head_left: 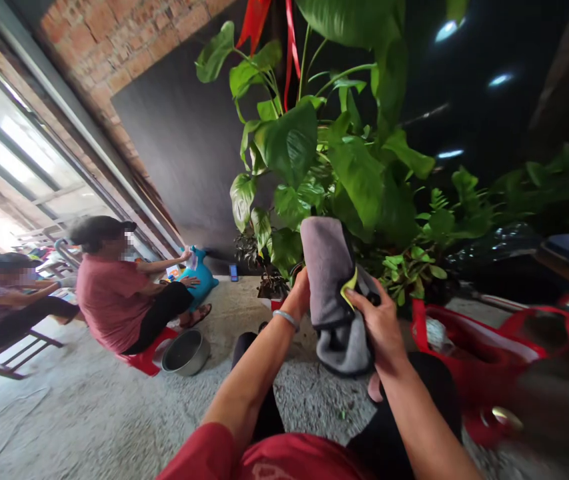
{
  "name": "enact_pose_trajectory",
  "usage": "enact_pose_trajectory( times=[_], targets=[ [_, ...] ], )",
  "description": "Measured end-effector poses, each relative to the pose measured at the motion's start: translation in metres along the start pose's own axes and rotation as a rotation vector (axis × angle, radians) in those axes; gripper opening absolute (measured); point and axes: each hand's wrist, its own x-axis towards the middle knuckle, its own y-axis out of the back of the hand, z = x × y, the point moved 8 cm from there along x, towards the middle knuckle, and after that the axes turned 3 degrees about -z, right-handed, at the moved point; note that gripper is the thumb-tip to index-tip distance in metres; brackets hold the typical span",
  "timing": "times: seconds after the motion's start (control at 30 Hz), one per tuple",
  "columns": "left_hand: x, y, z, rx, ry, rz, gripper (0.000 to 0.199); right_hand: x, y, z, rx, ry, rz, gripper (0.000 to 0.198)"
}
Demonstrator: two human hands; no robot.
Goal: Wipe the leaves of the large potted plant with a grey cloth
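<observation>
A grey and mauve plush cloth point(331, 277) with dark edging hangs folded between my hands, its lower part bunched. My left hand point(303, 293), with a bracelet on the wrist, grips it from the left; most of those fingers are hidden behind it. On the other side my right hand point(377, 317) closes round the cloth, with the thumb pressed on a small yellow fold point(349, 288). Green leafy plants point(294, 147) stand right behind the cloth.
A red bag point(489, 333) stands at the right. On the left, a person point(114, 287) sits on a red stool by a metal basin point(187, 352), hands at a blue sack point(201, 277). Another person point(7, 300) sits farther left. A phone point(233, 272) is near the wall.
</observation>
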Motion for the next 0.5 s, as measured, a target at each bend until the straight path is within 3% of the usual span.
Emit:
enact_pose_trajectory(
  times=[0.07,0.13,0.27,0.37,0.5],
  targets=[
    [0.0,-0.003,0.005,-0.009,0.034,0.027,0.021,0.015,0.01,0.013,-0.016,0.014,0.097,0.056],
    [0.005,-0.005,0.012,-0.033,0.042,0.017,0.022,0.014,0.036,0.042,-0.007,-0.054,0.189,0.051],
    [0.015,0.001,0.015,0.06,0.009,-0.12,0.022,-0.031,0.101,0.103,-0.01,-0.306,0.308,0.058],
    [0.013,0.021,-0.012,0.269,0.083,-0.187,0.037,-0.067,0.13,0.13,-0.019,-0.477,0.324,0.068],
    [0.007,0.057,-0.06,0.56,0.212,-0.128,0.043,-0.077,0.14,0.127,-0.114,-0.512,0.337,0.078]
  ],
)
